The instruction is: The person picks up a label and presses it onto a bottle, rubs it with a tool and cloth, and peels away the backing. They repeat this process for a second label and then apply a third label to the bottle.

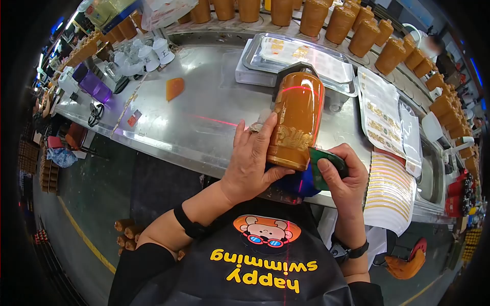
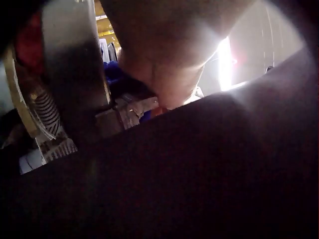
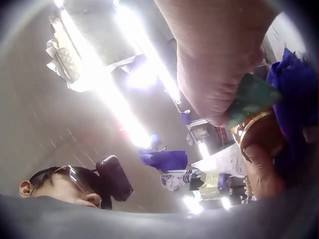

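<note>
In the head view a glossy brown bottle (image 1: 301,107) lies tilted over the table edge, its base toward me, with a gold pattern near the base. My left hand (image 1: 247,166) holds it, fingers along its left side and thumb by the base. A flat green scraper (image 1: 320,178) is pinched in my right hand (image 1: 348,178), its edge right at the bottle's lower side. The right wrist view shows the scraper (image 3: 256,97) beside the bottle's round base (image 3: 266,137). Beneath the base sits blue cloth (image 1: 305,187). Dark fabric hides most of the left wrist view.
Behind the bottle stands a metal tray (image 1: 337,76) with decal sheets. More gold decal sheets (image 1: 380,115) and striped strips (image 1: 390,188) lie on the right, near a sink (image 1: 434,178). An orange piece (image 1: 174,88) lies at left. Several brown bottles (image 1: 314,18) line the back.
</note>
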Demonstrator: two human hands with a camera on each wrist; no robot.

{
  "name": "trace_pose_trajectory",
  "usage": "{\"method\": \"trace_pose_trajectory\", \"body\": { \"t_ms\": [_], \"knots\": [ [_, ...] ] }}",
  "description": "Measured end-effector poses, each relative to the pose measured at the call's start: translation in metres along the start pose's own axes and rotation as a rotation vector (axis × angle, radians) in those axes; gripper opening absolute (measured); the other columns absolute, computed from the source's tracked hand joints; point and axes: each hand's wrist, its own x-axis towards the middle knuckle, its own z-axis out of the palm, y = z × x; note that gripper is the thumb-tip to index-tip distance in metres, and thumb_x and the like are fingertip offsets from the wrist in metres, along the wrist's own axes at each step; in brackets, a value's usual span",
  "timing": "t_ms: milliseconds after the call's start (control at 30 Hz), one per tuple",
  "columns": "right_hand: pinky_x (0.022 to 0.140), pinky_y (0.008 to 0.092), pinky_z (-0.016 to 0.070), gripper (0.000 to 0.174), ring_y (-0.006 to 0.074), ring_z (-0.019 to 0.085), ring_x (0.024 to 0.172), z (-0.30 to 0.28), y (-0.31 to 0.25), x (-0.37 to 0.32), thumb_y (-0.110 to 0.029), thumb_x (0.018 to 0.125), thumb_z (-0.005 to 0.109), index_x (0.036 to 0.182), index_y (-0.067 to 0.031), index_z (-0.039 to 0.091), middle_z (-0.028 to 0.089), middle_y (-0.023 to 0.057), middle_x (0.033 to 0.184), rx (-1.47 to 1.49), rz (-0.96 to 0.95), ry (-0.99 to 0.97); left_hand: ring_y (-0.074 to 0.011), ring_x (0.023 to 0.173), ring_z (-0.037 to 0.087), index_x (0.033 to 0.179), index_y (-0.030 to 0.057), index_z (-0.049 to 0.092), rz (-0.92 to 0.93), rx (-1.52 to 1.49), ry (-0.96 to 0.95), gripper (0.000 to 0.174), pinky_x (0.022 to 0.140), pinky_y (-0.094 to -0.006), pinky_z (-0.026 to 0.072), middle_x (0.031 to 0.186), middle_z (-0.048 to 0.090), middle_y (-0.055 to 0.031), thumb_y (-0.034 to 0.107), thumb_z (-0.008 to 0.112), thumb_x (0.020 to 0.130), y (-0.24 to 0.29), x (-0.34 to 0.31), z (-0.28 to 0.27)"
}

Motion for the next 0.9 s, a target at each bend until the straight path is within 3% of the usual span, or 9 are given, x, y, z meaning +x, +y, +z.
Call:
{"method": "trace_pose_trajectory", "body": {
  "t_ms": [500, 600, 700, 733, 833, 867, 900],
  "knots": [
    [0.061, 0.0227, 0.0409, 0.013, 0.0087, 0.053, 0.067, 0.002, 0.000, 0.002, -0.009, 0.086, 0.072, 0.090, 0.0007, 0.064, 0.057, 0.0027, 0.076, 0.000, -0.006, -0.025, -0.0399, 0.128, 0.045, 0.152, 0.0019, 0.016, -0.047, -0.105, -0.031, 0.100, 0.113, -0.0606, 0.0155, 0.140, 0.045, -0.0216, 0.053, 0.068, 0.083, 0.000, -0.002, -0.002],
    [0.061, 0.0227, 0.0406, 0.014, 0.0086, 0.053, 0.067, 0.003, -0.001, 0.002, -0.009, 0.086, 0.073, 0.090, 0.0007, 0.064, 0.056, 0.0025, 0.076, 0.022, 0.015, -0.020, -0.0371, 0.128, 0.046, 0.151, 0.0019, 0.020, -0.097, -0.191, -0.062, 0.093, 0.113, -0.0569, 0.0217, 0.138, 0.046, -0.0208, 0.047, 0.069, 0.086, 0.005, 0.001, -0.012],
    [0.061, 0.0220, 0.0410, 0.014, 0.0076, 0.053, 0.067, 0.001, 0.004, 0.001, -0.009, 0.086, 0.073, 0.091, 0.0006, 0.063, 0.057, 0.0017, 0.077, 0.017, 0.012, -0.010, -0.0317, 0.128, 0.046, 0.150, 0.0009, 0.022, -0.214, -0.571, 0.026, 0.089, 0.110, -0.0496, 0.0313, 0.139, 0.045, -0.0186, 0.046, 0.067, 0.088, 0.001, -0.002, -0.017],
    [0.061, 0.0217, 0.0411, 0.015, 0.0071, 0.053, 0.068, 0.000, 0.006, 0.000, -0.010, 0.087, 0.073, 0.092, 0.0005, 0.063, 0.057, 0.0014, 0.077, 0.036, 0.032, 0.000, -0.0266, 0.125, 0.049, 0.141, -0.0021, 0.035, -0.237, -0.745, 0.165, 0.080, 0.104, -0.0409, 0.0407, 0.134, 0.049, -0.0159, 0.050, 0.065, 0.089, 0.007, 0.004, -0.018],
    [0.062, 0.0207, 0.0414, 0.015, 0.0059, 0.052, 0.069, 0.000, 0.010, -0.001, -0.010, 0.087, 0.072, 0.093, 0.0003, 0.063, 0.058, 0.0002, 0.078, 0.094, 0.068, 0.020, -0.0297, 0.122, 0.053, 0.132, -0.0002, 0.045, -0.362, -1.277, 0.028, 0.074, 0.103, -0.0418, 0.0416, 0.128, 0.052, -0.0137, 0.058, 0.060, 0.089, -0.004, 0.010, -0.055],
    [0.062, 0.0205, 0.0415, 0.015, 0.0056, 0.052, 0.069, 0.001, 0.009, -0.001, -0.011, 0.088, 0.072, 0.093, 0.0003, 0.063, 0.058, -0.0002, 0.078, 0.113, 0.067, 0.023, -0.0304, 0.111, 0.060, 0.116, 0.0015, 0.053, -0.320, -1.347, -0.041, 0.070, 0.096, -0.0427, 0.0462, 0.116, 0.057, -0.0129, 0.065, 0.056, 0.087, -0.004, 0.011, -0.068],
    [0.063, 0.0202, 0.0415, 0.016, 0.0053, 0.052, 0.070, 0.001, 0.008, -0.001, -0.011, 0.088, 0.072, 0.093, 0.0002, 0.063, 0.058, -0.0006, 0.078, 0.131, 0.067, 0.027, -0.0327, 0.108, 0.061, 0.109, 0.0034, 0.054, -0.281, -1.503, -0.119, 0.069, 0.093, -0.0438, 0.0465, 0.110, 0.061, -0.0145, 0.068, 0.056, 0.086, -0.005, 0.010, -0.078]
  ]
}}
